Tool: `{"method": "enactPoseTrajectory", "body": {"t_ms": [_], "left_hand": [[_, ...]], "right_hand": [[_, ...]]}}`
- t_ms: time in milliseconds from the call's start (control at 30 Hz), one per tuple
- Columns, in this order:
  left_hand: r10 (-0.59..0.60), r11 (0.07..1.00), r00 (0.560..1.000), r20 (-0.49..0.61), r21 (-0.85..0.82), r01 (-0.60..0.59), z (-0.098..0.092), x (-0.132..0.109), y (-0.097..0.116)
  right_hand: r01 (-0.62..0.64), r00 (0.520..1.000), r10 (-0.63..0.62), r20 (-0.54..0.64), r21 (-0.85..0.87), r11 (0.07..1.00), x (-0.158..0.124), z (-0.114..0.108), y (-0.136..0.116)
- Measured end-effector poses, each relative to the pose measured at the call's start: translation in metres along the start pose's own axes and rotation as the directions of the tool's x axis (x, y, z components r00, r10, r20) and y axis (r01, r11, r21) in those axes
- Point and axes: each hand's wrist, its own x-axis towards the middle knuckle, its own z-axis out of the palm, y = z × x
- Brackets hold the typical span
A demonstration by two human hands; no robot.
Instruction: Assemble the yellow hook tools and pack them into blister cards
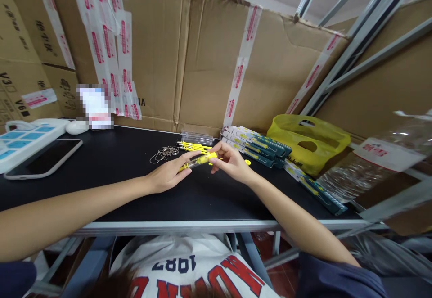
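My left hand (168,174) and my right hand (231,160) meet over the black tabletop (118,167), both pinching one yellow screwdriver with a clear sleeve (199,160). The left fingers grip its lower end, the right fingers its yellow upper end. Just behind lie a few more yellow screwdrivers (194,146) and clear plastic sleeves (197,137). A tangle of thin wire loops (164,152) lies to the left of them. Packaged screwdrivers in green and white packs (258,145) are stacked to the right.
A yellow plastic bag (308,142) sits at the right, a clear plastic bottle (378,163) beyond it. One more pack (317,190) lies near the table's right edge. A phone (43,157) and a white power strip (23,138) rest at the left. Taped cardboard (202,64) walls the back.
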Motion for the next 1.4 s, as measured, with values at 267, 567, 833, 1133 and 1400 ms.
{"method": "enactPoseTrajectory", "body": {"t_ms": [267, 567, 833, 1133, 1400], "left_hand": [[0.100, 0.984, 0.971, -0.217, -0.125, -0.130, 0.018, 0.025, 0.001], [0.086, 0.994, 0.993, -0.077, -0.057, -0.091, 0.012, 0.033, 0.004], [0.096, 0.991, 0.976, -0.197, -0.070, -0.111, 0.015, 0.032, 0.004], [0.099, 0.993, 0.969, -0.226, -0.046, -0.112, 0.017, 0.029, -0.002], [0.103, 0.992, 0.962, -0.253, -0.049, -0.119, 0.018, 0.029, -0.002]], "right_hand": [[-0.016, 0.981, 0.038, 0.188, -0.118, 0.993, 0.023, -0.015, -0.035], [-0.014, 0.989, 0.022, 0.149, -0.055, 0.998, 0.021, -0.021, -0.015], [0.029, 1.000, -0.028, -0.009, 0.096, 0.995, 0.021, -0.005, -0.013], [0.052, 0.997, -0.047, -0.060, 0.078, 0.996, 0.020, -0.003, -0.007], [0.085, 0.995, -0.080, -0.057, 0.098, 0.992, 0.019, -0.001, -0.007]]}}
